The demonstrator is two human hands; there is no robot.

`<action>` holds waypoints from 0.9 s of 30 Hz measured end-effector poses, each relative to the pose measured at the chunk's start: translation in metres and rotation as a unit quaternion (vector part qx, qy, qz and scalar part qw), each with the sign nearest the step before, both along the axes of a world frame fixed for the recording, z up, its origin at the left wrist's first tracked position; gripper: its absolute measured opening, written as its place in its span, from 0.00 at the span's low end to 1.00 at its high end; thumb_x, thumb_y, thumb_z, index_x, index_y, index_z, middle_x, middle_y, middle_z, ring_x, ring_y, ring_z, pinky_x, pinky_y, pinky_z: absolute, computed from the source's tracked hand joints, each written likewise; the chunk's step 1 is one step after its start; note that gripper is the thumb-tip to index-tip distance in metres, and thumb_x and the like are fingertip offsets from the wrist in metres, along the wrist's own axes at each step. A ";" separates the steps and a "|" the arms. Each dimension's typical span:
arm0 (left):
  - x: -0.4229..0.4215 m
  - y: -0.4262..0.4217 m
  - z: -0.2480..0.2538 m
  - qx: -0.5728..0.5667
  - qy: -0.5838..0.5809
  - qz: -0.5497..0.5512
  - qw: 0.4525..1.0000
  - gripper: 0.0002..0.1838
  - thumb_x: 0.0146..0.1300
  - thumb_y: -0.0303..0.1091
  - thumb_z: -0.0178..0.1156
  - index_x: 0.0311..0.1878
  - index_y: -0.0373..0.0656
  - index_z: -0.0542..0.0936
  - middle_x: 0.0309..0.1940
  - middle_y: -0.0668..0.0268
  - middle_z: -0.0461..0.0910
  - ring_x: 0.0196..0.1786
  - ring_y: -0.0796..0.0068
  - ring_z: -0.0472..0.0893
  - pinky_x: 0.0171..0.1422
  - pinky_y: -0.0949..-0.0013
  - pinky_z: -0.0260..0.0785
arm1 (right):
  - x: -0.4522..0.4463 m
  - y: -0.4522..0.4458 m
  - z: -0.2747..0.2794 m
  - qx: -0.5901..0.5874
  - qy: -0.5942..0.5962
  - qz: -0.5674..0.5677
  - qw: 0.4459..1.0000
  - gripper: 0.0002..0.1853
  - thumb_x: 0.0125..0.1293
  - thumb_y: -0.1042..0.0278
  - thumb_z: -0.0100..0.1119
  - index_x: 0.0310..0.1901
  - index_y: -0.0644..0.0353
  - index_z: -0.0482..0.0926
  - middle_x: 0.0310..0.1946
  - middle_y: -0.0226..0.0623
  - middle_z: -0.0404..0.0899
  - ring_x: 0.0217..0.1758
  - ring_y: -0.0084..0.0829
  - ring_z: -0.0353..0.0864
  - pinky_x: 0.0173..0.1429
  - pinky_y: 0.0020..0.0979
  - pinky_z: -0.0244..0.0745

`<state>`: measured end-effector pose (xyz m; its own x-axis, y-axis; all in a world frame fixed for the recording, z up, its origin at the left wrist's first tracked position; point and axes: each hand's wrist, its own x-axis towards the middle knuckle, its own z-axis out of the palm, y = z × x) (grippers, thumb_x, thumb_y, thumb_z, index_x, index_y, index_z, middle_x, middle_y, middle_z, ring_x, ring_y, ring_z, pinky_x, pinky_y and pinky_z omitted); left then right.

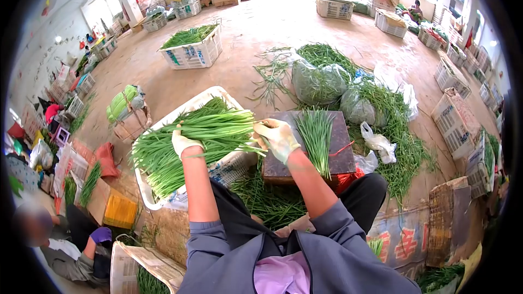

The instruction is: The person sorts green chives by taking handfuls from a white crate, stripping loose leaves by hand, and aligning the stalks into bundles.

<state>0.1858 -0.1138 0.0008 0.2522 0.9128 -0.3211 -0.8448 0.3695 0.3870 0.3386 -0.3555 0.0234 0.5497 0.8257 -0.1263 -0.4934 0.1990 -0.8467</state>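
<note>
My left hand (185, 140), in a pale glove, is closed around a bundle of long green stalks (218, 125) over a white crate (143, 185). More green stalks lie in the crate beneath it. At the pale ends of the bundle, my right hand (277, 137), also gloved, has its fingers pinched together; what is between them is too small to name. A smaller bundle (316, 139) lies on a dark box top (280, 166) to the right, beside a red strip.
Plastic bags (321, 81) of loose stalks and a green heap (397, 158) lie right of the box. A filled crate (193, 57) stands ahead. Another person (71, 239) sits at lower left. More crates (452, 76) line the right side.
</note>
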 end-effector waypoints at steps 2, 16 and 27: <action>-0.003 0.007 -0.005 0.012 0.030 0.002 0.999 0.12 0.70 0.38 0.49 0.42 0.43 0.80 0.44 0.59 0.83 0.48 0.55 0.81 0.58 0.47 0.73 | 0.004 -0.013 -0.001 -0.047 -0.053 -0.020 0.997 0.12 0.65 0.68 0.66 0.45 0.68 0.81 0.27 0.35 0.82 0.17 0.19 0.75 0.20 0.22 0.67; -0.029 0.034 -0.015 0.002 0.007 -0.015 1.000 0.13 0.68 0.41 0.52 0.42 0.43 0.80 0.44 0.60 0.83 0.49 0.54 0.81 0.61 0.45 0.72 | 0.003 -0.094 -0.162 -0.217 -0.598 0.296 0.713 0.28 0.53 0.60 0.68 0.58 0.59 0.80 0.50 0.46 0.84 0.51 0.39 0.84 0.59 0.38 0.77; -0.015 0.018 -0.012 0.026 0.004 -0.041 0.999 0.11 0.68 0.39 0.52 0.42 0.42 0.79 0.44 0.58 0.83 0.48 0.53 0.81 0.60 0.45 0.72 | -0.024 -0.045 0.025 0.061 -0.618 -0.191 0.760 0.06 0.62 0.68 0.66 0.39 0.58 0.84 0.35 0.38 0.84 0.37 0.39 0.84 0.43 0.35 0.79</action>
<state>0.1704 -0.0958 -0.0111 0.3252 0.9044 -0.2764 -0.8093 0.4173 0.4133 0.3142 -0.4007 0.0483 0.3888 0.5398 0.7466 0.7773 0.2427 -0.5804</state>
